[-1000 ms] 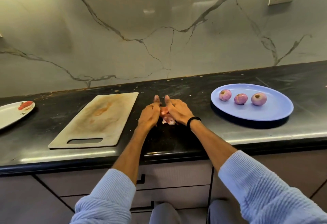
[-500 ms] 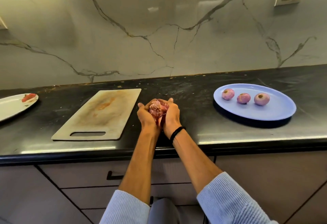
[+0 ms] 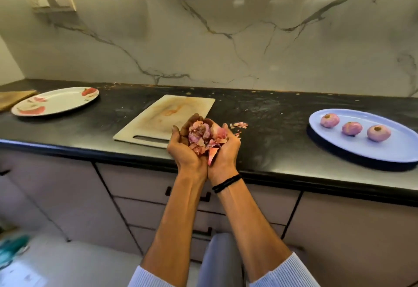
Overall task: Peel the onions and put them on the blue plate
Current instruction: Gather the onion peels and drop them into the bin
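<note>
Three peeled onions [image 3: 351, 127] lie in a row on the blue plate [image 3: 384, 148] at the right of the black counter. My left hand [image 3: 183, 148] and my right hand [image 3: 226, 153] are cupped together, palms up, above the counter's front edge. Between them they hold a heap of pink onion skins [image 3: 203, 138]. A few loose skins [image 3: 238, 125] lie on the counter just right of my hands.
A worn cutting board [image 3: 165, 114] lies behind my hands. A white plate [image 3: 56, 102] with red pieces sits at the far left, beside a wooden board [image 3: 13, 97]. Drawers and cabinet doors run below the counter. The marble wall stands behind.
My hands scooped the skins off the counter and lifted them, cupped, toward me. The view has swung left and down, showing the floor and more of the white plate.
</note>
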Demonstrator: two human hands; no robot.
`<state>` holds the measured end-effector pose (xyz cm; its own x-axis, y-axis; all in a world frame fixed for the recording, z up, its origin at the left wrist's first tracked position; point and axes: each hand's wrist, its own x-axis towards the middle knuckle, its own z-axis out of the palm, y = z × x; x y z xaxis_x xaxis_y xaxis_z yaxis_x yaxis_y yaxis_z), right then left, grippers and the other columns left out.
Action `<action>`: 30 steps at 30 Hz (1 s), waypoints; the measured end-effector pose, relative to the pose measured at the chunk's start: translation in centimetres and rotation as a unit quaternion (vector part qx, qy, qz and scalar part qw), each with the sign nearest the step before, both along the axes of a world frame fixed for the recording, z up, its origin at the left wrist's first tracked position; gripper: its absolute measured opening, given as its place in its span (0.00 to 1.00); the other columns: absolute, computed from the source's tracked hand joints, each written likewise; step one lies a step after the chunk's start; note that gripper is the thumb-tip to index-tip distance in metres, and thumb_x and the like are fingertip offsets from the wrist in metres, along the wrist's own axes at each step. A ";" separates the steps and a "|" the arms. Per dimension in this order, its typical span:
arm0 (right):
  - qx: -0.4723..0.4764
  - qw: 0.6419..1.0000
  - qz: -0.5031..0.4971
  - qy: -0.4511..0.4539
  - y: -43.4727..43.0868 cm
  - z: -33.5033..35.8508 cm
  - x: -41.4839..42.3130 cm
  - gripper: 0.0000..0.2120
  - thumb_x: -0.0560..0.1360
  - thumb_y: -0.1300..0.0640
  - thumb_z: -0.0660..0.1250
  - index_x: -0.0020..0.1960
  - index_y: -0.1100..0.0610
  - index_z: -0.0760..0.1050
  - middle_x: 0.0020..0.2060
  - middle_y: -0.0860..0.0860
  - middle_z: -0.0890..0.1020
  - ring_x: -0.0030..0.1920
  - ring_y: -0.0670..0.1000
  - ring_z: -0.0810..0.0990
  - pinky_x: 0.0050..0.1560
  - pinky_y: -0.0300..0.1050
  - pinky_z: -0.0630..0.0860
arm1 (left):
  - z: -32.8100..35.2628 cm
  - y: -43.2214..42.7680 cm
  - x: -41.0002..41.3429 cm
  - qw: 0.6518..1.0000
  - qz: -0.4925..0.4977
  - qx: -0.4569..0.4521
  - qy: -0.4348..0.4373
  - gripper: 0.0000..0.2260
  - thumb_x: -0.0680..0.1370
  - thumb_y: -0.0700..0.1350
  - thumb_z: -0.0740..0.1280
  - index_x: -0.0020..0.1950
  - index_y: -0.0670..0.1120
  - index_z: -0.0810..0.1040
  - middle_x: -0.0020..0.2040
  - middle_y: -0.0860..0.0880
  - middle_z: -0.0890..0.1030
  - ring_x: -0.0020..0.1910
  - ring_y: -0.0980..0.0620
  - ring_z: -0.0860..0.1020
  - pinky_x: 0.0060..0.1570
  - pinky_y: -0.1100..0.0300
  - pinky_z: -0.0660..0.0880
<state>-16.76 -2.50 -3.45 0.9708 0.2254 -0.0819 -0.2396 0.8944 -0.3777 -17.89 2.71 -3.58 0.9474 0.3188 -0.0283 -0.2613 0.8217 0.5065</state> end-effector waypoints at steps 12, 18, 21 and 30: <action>-0.027 0.981 0.167 0.095 13.4 -13.5 -12.7 0.22 0.79 0.47 0.53 0.48 0.64 0.76 0.45 0.61 0.80 0.46 0.59 0.80 0.52 0.52 0.78 | -12.6 12.3 -15.1 0.981 0.183 -0.047 0.053 0.26 0.84 0.54 0.51 0.52 0.36 0.81 0.47 0.38 0.83 0.48 0.40 0.82 0.59 0.46 0.76; -0.090 0.938 0.253 0.221 18.2 -21.6 -19.7 0.20 0.78 0.50 0.52 0.41 0.61 0.76 0.43 0.62 0.81 0.45 0.61 0.81 0.53 0.53 0.78 | -22.9 17.2 -21.9 0.937 0.277 -0.122 0.177 0.26 0.83 0.54 0.52 0.45 0.38 0.83 0.47 0.38 0.82 0.44 0.39 0.83 0.51 0.48 0.78; -0.135 0.916 0.288 0.246 20.5 -25.0 -22.3 0.15 0.74 0.52 0.55 0.37 0.60 0.73 0.43 0.63 0.79 0.43 0.61 0.80 0.50 0.52 0.78 | -26.6 19.6 -24.6 0.912 0.308 -0.154 0.223 0.27 0.83 0.55 0.51 0.45 0.37 0.82 0.50 0.36 0.81 0.46 0.36 0.82 0.58 0.43 0.76; -0.287 0.833 0.390 0.266 29.0 -32.5 -26.0 0.21 0.73 0.45 0.53 0.41 0.59 0.77 0.50 0.63 0.82 0.46 0.62 0.82 0.52 0.57 0.79 | -29.9 27.2 -30.9 0.832 0.379 -0.184 0.360 0.20 0.80 0.55 0.54 0.48 0.45 0.81 0.56 0.38 0.81 0.57 0.36 0.77 0.64 0.40 0.72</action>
